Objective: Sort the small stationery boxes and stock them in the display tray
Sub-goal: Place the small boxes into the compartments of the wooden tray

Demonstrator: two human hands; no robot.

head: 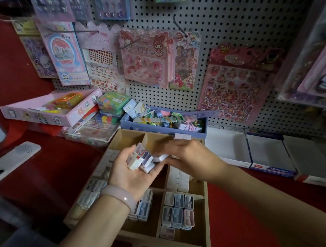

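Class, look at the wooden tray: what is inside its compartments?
The wooden tray holds rows of white boxes and pastel cases. The back-left compartment looks empty. The left hand and right hand cover the middle.

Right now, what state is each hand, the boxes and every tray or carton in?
Left hand: palm up, cupping a pile of small boxes.
Right hand: fingers pinching one white box at the pile.
Wooden display tray: partly stocked; far-left compartment bare.
Blue carton: open, crammed full.
Pink carton: open, tilted.
White cartons: open, nothing visible inside.
Phone: face down.
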